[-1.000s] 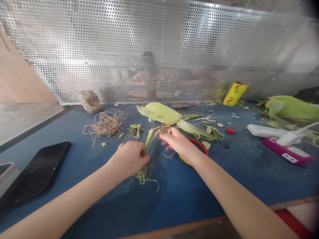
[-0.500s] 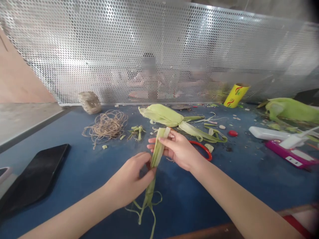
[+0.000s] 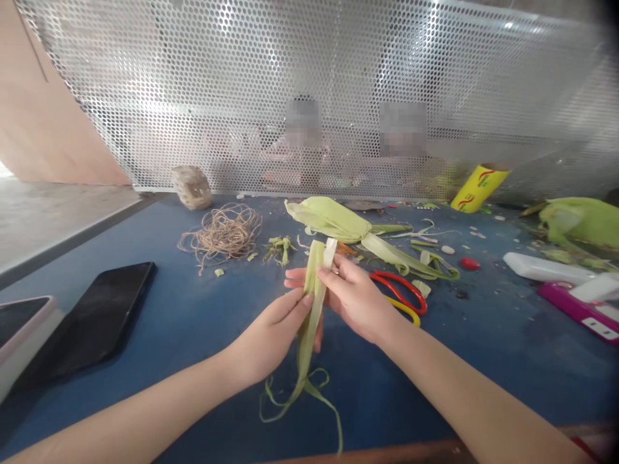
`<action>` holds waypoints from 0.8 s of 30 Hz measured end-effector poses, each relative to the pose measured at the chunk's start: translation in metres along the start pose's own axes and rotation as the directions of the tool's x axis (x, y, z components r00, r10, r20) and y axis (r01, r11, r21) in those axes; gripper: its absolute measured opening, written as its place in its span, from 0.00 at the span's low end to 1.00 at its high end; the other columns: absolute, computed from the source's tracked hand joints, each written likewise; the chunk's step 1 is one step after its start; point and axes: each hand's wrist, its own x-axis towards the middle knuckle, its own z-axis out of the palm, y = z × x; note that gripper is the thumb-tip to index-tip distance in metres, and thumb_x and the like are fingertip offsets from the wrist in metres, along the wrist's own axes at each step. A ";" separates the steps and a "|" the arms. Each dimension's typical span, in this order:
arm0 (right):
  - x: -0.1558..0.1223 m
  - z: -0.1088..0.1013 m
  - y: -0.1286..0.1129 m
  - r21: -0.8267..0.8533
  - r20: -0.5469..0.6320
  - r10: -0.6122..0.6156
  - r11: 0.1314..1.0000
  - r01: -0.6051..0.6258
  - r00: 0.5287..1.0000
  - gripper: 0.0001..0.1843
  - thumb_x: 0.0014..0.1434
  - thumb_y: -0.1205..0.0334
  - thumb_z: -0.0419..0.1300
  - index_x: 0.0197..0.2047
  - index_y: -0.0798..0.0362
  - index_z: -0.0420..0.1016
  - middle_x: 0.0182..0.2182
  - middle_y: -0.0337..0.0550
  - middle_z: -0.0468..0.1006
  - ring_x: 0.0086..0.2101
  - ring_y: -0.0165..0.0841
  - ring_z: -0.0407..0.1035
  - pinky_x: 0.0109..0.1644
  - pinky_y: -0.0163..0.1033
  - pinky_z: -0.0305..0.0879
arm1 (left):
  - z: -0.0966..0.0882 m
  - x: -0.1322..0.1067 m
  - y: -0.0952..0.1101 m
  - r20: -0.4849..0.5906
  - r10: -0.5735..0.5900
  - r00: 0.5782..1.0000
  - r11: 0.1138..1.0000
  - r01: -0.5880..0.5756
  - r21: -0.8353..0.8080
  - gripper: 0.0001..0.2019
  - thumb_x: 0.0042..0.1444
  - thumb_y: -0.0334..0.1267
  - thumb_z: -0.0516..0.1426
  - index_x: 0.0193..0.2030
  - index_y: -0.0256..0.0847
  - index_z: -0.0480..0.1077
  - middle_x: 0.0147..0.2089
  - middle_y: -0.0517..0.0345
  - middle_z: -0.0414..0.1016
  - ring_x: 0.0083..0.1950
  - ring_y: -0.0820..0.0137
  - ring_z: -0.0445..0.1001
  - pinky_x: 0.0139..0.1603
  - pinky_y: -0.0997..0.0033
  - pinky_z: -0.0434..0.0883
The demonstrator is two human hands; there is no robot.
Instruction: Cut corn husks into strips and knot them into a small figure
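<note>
While the perforated screen (image 3: 232, 77) backs the blue table (image 3: 203, 335), here's the action | left hand (image 3: 271, 332) pinches mid-strip, thumb in front; right hand (image 3: 355, 293) clasps higher, fingers behind | green husk strip (image 3: 312, 312) dangles between both hands, above the table | twine tangle (image 3: 227, 233) lies left, beyond; red-and-yellow handles (image 3: 422, 309) sit beside the right wrist

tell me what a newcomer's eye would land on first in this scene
Probably the pale green husk strip, held in the left hand and right hand at the centre, frayed at its lower end. The red and yellow scissor handles beside the right hand would likely come next, then the bright yellow tube farther back, near the perforated metal screen.
</note>
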 end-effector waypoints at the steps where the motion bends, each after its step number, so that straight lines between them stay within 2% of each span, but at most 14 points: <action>1: 0.000 0.000 0.001 -0.013 -0.001 -0.002 1.000 0.002 1.000 0.04 0.59 0.61 0.54 0.36 0.52 0.66 0.37 0.42 0.79 0.42 0.36 0.73 0.44 0.42 0.69 | 0.001 0.000 -0.001 -0.006 0.008 1.000 0.998 -0.008 -0.063 0.15 0.61 0.44 0.44 0.27 0.39 0.61 0.21 0.63 0.65 0.25 0.73 0.65 0.30 0.71 0.64; 4: 0.001 -0.001 0.004 -0.040 -0.003 -0.015 0.999 0.015 1.000 0.05 0.57 0.60 0.56 0.34 0.52 0.66 0.35 0.42 0.80 0.40 0.35 0.74 0.40 0.39 0.70 | 0.003 0.001 -0.001 0.014 0.008 1.000 0.967 -0.004 -0.255 0.16 0.60 0.47 0.46 0.25 0.39 0.57 0.18 0.68 0.55 0.20 0.77 0.56 0.24 0.74 0.58; 6: 0.001 -0.003 0.004 -0.041 0.003 -0.022 0.999 0.022 1.000 0.06 0.56 0.59 0.58 0.34 0.52 0.66 0.34 0.42 0.80 0.39 0.35 0.74 0.36 0.37 0.69 | 0.004 0.002 -0.001 0.047 0.000 0.999 0.947 0.015 -0.320 0.16 0.58 0.47 0.50 0.25 0.39 0.56 0.18 0.70 0.52 0.20 0.78 0.53 0.23 0.75 0.55; 10: 0.001 -0.002 -0.002 0.076 0.024 -0.009 0.997 0.008 1.000 0.09 0.58 0.56 0.55 0.34 0.53 0.68 0.34 0.44 0.80 0.37 0.36 0.75 0.36 0.37 0.70 | 0.003 0.003 -0.001 0.068 0.013 0.998 0.935 0.012 -0.356 0.13 0.57 0.41 0.53 0.26 0.39 0.57 0.19 0.70 0.50 0.21 0.79 0.53 0.24 0.75 0.53; 12: 0.002 -0.002 -0.005 0.138 0.013 -0.013 0.990 0.011 1.000 0.11 0.59 0.55 0.52 0.33 0.54 0.67 0.33 0.46 0.80 0.37 0.37 0.75 0.29 0.35 0.69 | 0.002 0.002 0.000 0.081 0.011 0.997 0.922 0.021 -0.387 0.10 0.58 0.39 0.51 0.28 0.38 0.59 0.19 0.70 0.49 0.20 0.79 0.53 0.25 0.75 0.53; 16: 0.003 -0.002 -0.006 0.154 -0.015 -0.053 0.987 0.055 0.998 0.06 0.58 0.61 0.55 0.31 0.53 0.63 0.32 0.46 0.80 0.36 0.38 0.75 0.18 0.30 0.63 | 0.001 0.000 0.000 0.132 -0.005 0.991 0.903 0.061 -0.425 0.06 0.58 0.37 0.51 0.31 0.37 0.61 0.19 0.69 0.49 0.21 0.78 0.54 0.25 0.75 0.54; 21: 0.003 -0.005 -0.003 0.136 -0.006 -0.088 0.987 0.088 0.996 0.10 0.55 0.61 0.59 0.29 0.52 0.60 0.29 0.43 0.80 0.32 0.37 0.76 0.15 0.29 0.63 | 0.001 0.000 -0.001 0.159 -0.027 0.987 0.891 0.096 -0.443 0.06 0.57 0.38 0.53 0.33 0.37 0.63 0.20 0.69 0.51 0.21 0.79 0.56 0.25 0.75 0.56; 24: 0.004 -0.006 -0.003 0.124 -0.072 -0.097 0.987 0.105 0.993 0.14 0.52 0.63 0.62 0.25 0.51 0.58 0.25 0.41 0.79 0.29 0.34 0.75 0.19 0.30 0.66 | 0.001 -0.001 -0.002 0.176 -0.044 0.983 0.889 0.119 -0.443 0.07 0.57 0.39 0.53 0.34 0.37 0.64 0.20 0.69 0.51 0.20 0.79 0.56 0.25 0.75 0.59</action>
